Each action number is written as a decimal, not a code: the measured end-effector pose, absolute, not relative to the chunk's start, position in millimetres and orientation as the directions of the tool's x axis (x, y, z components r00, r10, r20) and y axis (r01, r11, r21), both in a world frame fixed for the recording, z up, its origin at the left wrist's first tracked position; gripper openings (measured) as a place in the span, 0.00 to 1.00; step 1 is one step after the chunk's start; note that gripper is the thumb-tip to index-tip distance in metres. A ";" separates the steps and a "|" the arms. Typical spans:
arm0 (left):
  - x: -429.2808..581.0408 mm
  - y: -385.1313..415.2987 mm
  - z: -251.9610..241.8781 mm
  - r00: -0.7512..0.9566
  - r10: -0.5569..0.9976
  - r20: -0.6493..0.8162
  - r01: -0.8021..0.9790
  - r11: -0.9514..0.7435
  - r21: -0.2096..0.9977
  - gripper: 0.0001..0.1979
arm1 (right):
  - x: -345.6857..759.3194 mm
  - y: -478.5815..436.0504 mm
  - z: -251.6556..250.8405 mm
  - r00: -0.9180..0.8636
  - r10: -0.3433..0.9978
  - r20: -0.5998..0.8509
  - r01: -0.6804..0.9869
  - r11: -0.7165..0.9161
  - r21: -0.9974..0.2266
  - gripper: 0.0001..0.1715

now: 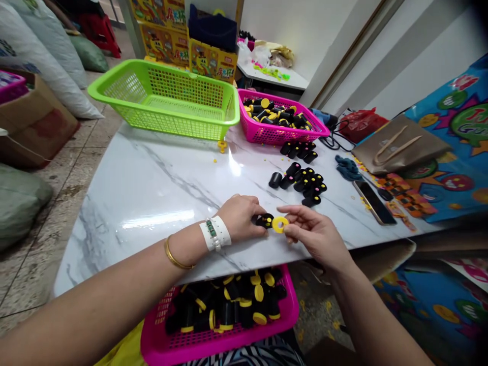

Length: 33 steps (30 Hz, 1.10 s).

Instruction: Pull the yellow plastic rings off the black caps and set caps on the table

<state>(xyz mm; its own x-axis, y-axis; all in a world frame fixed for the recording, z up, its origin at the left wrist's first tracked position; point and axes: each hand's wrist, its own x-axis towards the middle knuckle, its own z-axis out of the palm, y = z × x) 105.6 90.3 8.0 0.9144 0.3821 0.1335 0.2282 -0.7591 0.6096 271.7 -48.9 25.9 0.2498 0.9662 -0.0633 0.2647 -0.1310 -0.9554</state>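
My left hand (241,217) rests on the marble table (152,188) near its front edge, fingers closed round a small black cylinder with a yellow end (264,220). My right hand (312,234) pinches a yellow ring (280,224) just to the right of that cylinder, almost touching it. A cluster of several black cylinders (303,182) lies on the table beyond my right hand. On my lap, under the table edge, a pink basket (163,340) holds several black and yellow pieces.
An empty green basket (114,84) stands at the back left. A pink basket (267,133) of black and yellow parts sits at the back centre. A phone (374,202), a brown paper bag (400,145) and colourful printed sheets lie on the right.
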 end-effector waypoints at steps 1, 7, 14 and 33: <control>105.6 89.9 8.3 0.915 0.381 0.133 0.230 -0.763 0.605 0.12 | 269.1 -43.1 28.8 0.220 0.971 -0.092 0.258 -0.149 -0.955 0.20; 104.3 87.4 9.5 0.910 0.395 0.126 0.249 -0.764 0.595 0.10 | 265.5 -22.9 31.7 0.224 0.960 -0.167 0.262 -0.224 -0.939 0.20; 104.2 84.5 11.0 0.900 0.425 0.092 0.298 -0.756 0.583 0.10 | 269.4 -16.2 28.3 0.195 0.929 -0.314 0.077 -0.334 -0.940 0.16; 104.3 74.9 18.6 0.860 0.510 0.005 0.429 -0.728 0.535 0.12 | 268.8 -17.8 18.9 0.119 0.960 -0.255 0.011 -0.258 -0.966 0.18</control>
